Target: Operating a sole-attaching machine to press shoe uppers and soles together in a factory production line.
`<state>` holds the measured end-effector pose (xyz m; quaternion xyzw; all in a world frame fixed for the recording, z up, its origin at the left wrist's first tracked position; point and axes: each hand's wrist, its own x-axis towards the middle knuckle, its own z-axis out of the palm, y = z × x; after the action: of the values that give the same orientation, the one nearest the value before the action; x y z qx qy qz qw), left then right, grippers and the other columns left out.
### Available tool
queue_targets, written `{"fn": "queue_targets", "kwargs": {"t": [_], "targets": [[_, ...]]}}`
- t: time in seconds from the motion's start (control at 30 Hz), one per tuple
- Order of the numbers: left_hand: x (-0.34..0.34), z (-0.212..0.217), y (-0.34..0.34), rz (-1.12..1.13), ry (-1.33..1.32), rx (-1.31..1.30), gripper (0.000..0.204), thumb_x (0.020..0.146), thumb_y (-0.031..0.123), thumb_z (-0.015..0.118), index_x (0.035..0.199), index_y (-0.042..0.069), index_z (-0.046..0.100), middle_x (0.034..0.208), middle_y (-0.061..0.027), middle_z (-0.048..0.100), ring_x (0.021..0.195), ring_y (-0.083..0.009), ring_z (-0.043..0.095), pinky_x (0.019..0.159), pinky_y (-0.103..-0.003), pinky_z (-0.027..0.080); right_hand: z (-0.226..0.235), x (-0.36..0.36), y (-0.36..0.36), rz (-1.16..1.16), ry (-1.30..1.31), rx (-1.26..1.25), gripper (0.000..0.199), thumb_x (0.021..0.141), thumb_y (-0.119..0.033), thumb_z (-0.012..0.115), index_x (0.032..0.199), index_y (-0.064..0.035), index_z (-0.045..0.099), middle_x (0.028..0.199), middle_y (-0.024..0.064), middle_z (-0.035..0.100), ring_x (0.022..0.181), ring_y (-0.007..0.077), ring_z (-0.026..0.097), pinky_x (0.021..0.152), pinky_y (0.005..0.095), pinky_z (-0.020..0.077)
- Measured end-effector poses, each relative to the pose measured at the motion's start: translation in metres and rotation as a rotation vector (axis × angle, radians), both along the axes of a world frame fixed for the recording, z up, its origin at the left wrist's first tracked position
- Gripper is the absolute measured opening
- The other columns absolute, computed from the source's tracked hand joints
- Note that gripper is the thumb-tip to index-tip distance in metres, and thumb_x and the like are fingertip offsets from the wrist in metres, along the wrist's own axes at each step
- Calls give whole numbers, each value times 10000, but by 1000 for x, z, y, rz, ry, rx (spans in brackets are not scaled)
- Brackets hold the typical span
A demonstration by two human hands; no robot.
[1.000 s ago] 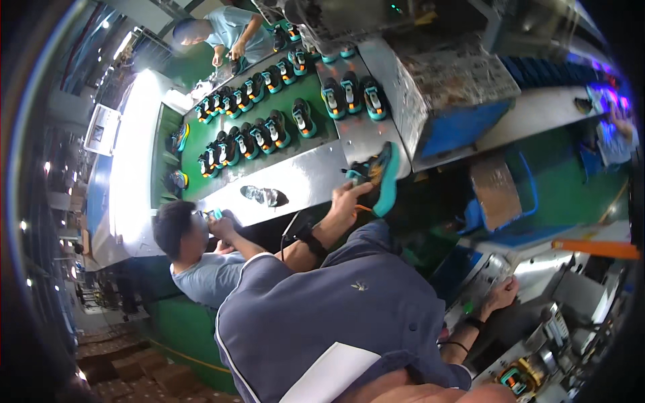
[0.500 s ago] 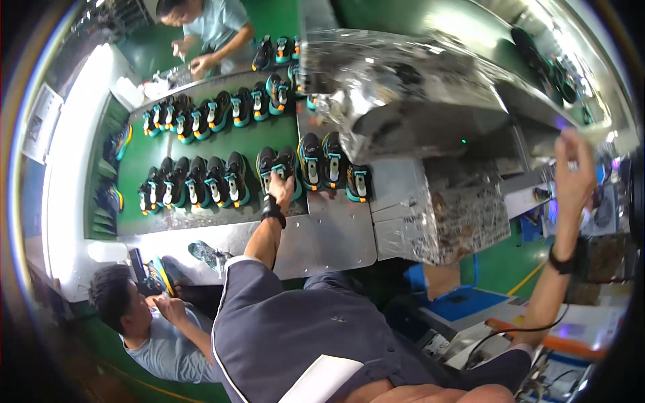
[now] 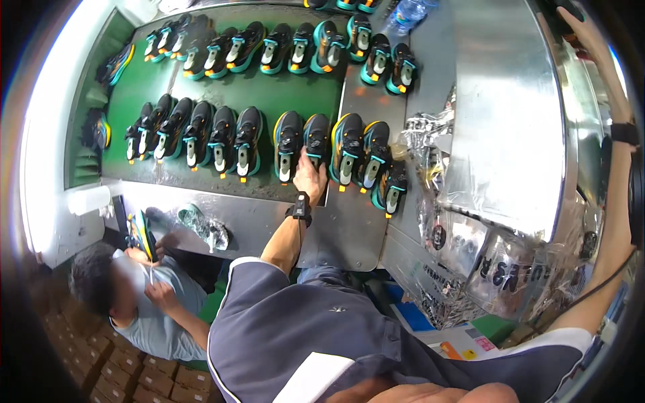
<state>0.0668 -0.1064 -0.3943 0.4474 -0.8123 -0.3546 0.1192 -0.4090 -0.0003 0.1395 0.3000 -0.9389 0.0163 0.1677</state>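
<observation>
Left hand [image 3: 310,180] reaches forward over the steel table [image 3: 336,232], palm down, fingers curled onto the heel end of one black shoe [image 3: 316,140] in the near row; whether it grips the shoe or only presses on it I cannot tell, since the fingertips are hidden against the shoe. A dark wristband [image 3: 299,208] sits on that wrist. That shoe stands in line with its neighbours, toe pointing away and heel toward the person, probably so each can be taken by the heel without turning it.

Right hand [image 3: 583,33] is far off at the upper right edge, raised beside the big steel housing [image 3: 510,114]; it seems loosely open with nothing visible in it, though the rim of the view cuts it off. A black watch [image 3: 625,133] is on that wrist.

Outward from the touched shoe, the near row [image 3: 222,138] runs left across the green belt [image 3: 289,91] and right onto the steel, the shoes side by side and nearly touching. A second row [image 3: 282,43] lies well beyond it, set the same way. Crumpled foil [image 3: 430,134] clings to the housing just right of the last shoes.

Below left, a seated co-worker [image 3: 144,302] holds another shoe [image 3: 140,232] close and works on it with a small tool.
</observation>
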Motion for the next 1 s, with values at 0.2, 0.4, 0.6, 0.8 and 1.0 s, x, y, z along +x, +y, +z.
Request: {"fn": "queue_targets", "kwargs": {"t": [0.2,0.4,0.6,0.8,1.0], "targets": [[-7,-7,9,37,64,9,739,771,222,690,1399,103,318,1181,-211,570,988,-412,601,808,-489,488,5,68,65,-165,-118,-503,304,769,-171,647,1006,19,641,854,104,668,753,232,664,616,353,559],[3,-5,-10,-362,325,-90,709,804,173,674,1384,-15,311,1321,-256,457,1196,-422,458,1007,-455,374,77,223,166,-1,-91,-1042,278,803,-114,573,1017,52,637,875,139,664,709,236,670,543,340,581],[35,164,92,-970,359,852,530,869,233,640,1317,6,471,1315,-205,505,1105,-372,564,980,-448,428,93,374,285,204,27,-1197,290,825,-25,493,1061,73,633,983,136,671,843,204,654,785,296,537],[70,322,275,-1325,-175,2540,685,927,473,512,1420,28,341,1406,-276,385,1230,-450,456,1046,-595,341,27,545,387,-105,-12,-1071,294,835,-144,552,1054,21,659,1032,88,667,884,142,623,826,277,478],[187,340,374,-1716,-500,2316,854,857,665,427,1380,-8,377,1274,-237,517,1048,-314,587,904,-421,484,-93,758,450,-753,86,-1086,338,874,-199,524,1128,2,619,962,110,677,875,129,609,766,263,483]]}}
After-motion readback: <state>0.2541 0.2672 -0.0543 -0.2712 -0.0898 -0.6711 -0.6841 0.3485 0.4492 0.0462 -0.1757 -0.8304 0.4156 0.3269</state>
